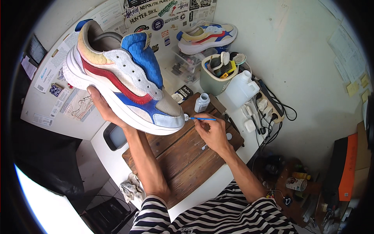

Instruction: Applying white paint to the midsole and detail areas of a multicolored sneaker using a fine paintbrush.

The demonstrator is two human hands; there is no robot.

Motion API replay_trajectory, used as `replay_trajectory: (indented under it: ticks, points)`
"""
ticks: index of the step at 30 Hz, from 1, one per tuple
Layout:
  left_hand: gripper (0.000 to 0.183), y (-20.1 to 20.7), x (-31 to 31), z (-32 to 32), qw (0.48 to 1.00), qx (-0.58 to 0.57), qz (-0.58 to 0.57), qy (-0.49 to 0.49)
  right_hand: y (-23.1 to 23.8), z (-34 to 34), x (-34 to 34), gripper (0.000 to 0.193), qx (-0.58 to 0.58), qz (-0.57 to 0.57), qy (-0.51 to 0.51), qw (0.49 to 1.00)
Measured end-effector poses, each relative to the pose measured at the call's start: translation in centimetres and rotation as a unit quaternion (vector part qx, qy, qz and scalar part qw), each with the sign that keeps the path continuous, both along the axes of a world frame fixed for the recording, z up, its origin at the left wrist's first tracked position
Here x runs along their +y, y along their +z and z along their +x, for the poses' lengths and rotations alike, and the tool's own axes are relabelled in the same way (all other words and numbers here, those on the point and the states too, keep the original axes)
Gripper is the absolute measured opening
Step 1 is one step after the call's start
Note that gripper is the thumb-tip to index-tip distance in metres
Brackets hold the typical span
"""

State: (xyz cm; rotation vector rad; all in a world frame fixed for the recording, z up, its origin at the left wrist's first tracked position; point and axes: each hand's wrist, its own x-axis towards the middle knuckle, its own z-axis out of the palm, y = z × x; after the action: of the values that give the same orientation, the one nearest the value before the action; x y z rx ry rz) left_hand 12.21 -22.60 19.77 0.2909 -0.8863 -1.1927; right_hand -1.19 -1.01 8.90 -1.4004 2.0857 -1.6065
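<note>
A big, bright shoe (117,78) is closest, at 10 o'clock from the middle of the view. It is white, cream, red and blue, with a fat white sole, and its toe points to 4 o'clock. The left hand (102,109), at 9 o'clock, holds the shoe up from below. Its thumb lies on the side of the sole. The other fingers hide behind the shoe, so I cannot tell how they bend.

The right hand (213,130) is just off the middle, at 4 o'clock. Its fingers pinch a thin blue stick (206,119). The stick's white tip is right by the shoe's toe, but I cannot tell if it touches.

Toward 6 o'clock, a brown wooden board (183,171) lies on the white surface (107,156). A small open white bottle (202,103) stands on the board near 1 o'clock. A black tray (110,143) sits between 8 and 9 o'clock, and a crumpled cloth (131,188) is at 7.

Near 12 o'clock, another shoe (208,38) in the same colors rests above a clear box (188,64). Between 1 and 2 is a pale green bin (215,84) holding brushes (240,58), with a white jug (241,90) at 2.
</note>
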Motion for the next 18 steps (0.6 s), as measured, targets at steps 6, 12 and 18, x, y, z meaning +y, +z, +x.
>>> replay_trajectory:
  ticks: [6, 12, 18]
  points:
    - [0.058, 0.6, 0.3, -0.2, 0.997, 0.049, 0.011, -0.062, 2.5, 0.7, 1.9, 0.014, 0.029, -0.117, -0.046, 0.992]
    - [0.056, 1.6, 2.6, -1.8, 0.988, 0.082, 0.041, -0.124, 8.8, 1.9, 5.9, 0.006, -0.074, -0.308, -0.001, 0.948]
    - [0.057, 0.7, 3.2, -2.4, 0.978, 0.089, 0.084, -0.168, 14.0, 3.2, 9.1, 0.013, 0.118, -0.233, 0.069, 0.963]
